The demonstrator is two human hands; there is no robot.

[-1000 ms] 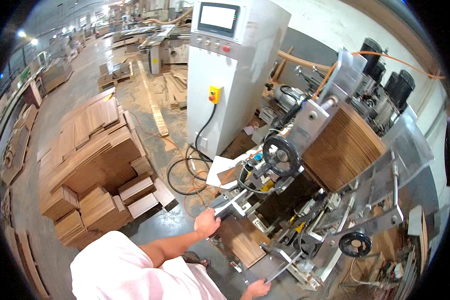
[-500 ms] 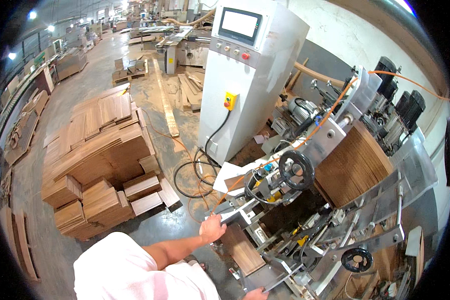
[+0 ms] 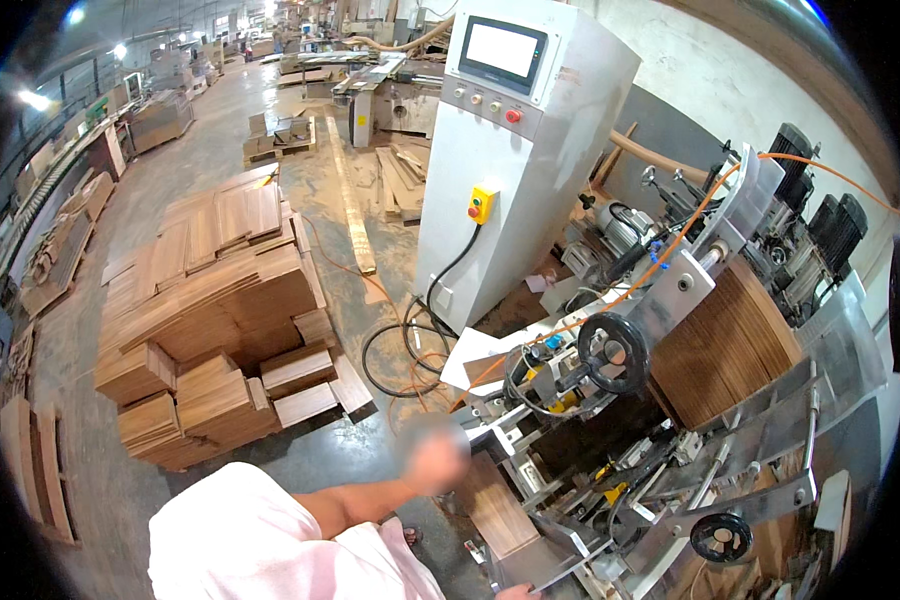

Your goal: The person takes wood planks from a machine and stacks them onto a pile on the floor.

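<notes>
Pale, seemingly blank rectangular screen atop white control cabinet

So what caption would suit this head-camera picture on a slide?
Person's left hand reaches toward a woodworking machine loaded with stacked wood boards, wood piles on the floor behind.

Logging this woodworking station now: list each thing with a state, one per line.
Left hand: raised at the machine's near edge, blurred, grip unclear.
Right hand: mostly out of frame.
Touchscreen: lit, blank white.
Black handwheel: untouched.
Board stack in machine: loaded, on edge.
Floor board piles: stacked unevenly.
</notes>
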